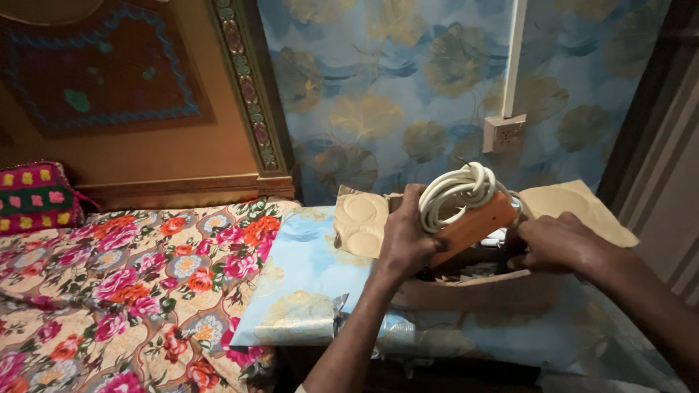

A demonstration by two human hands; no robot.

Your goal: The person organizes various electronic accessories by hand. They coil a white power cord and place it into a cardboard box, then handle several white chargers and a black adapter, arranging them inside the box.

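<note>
Room: a bed (109, 291) under a floral spread stands against a wall (408, 80) papered blue with gold leaves, and beside the bed an open cardboard box (466, 295) rests on a surface covered in the same paper. Nearest, the left hand (405, 240) is clenched around an orange extension board (473, 227) just above the box mouth, its long axis tilting up to the right, a coiled white cord (457, 191) bundled on top. The right hand (557, 241) closes on the board's raised right end, though exactly what it grips cannot be told; beyond, a wall socket (504, 132) sits below a white conduit.
</note>
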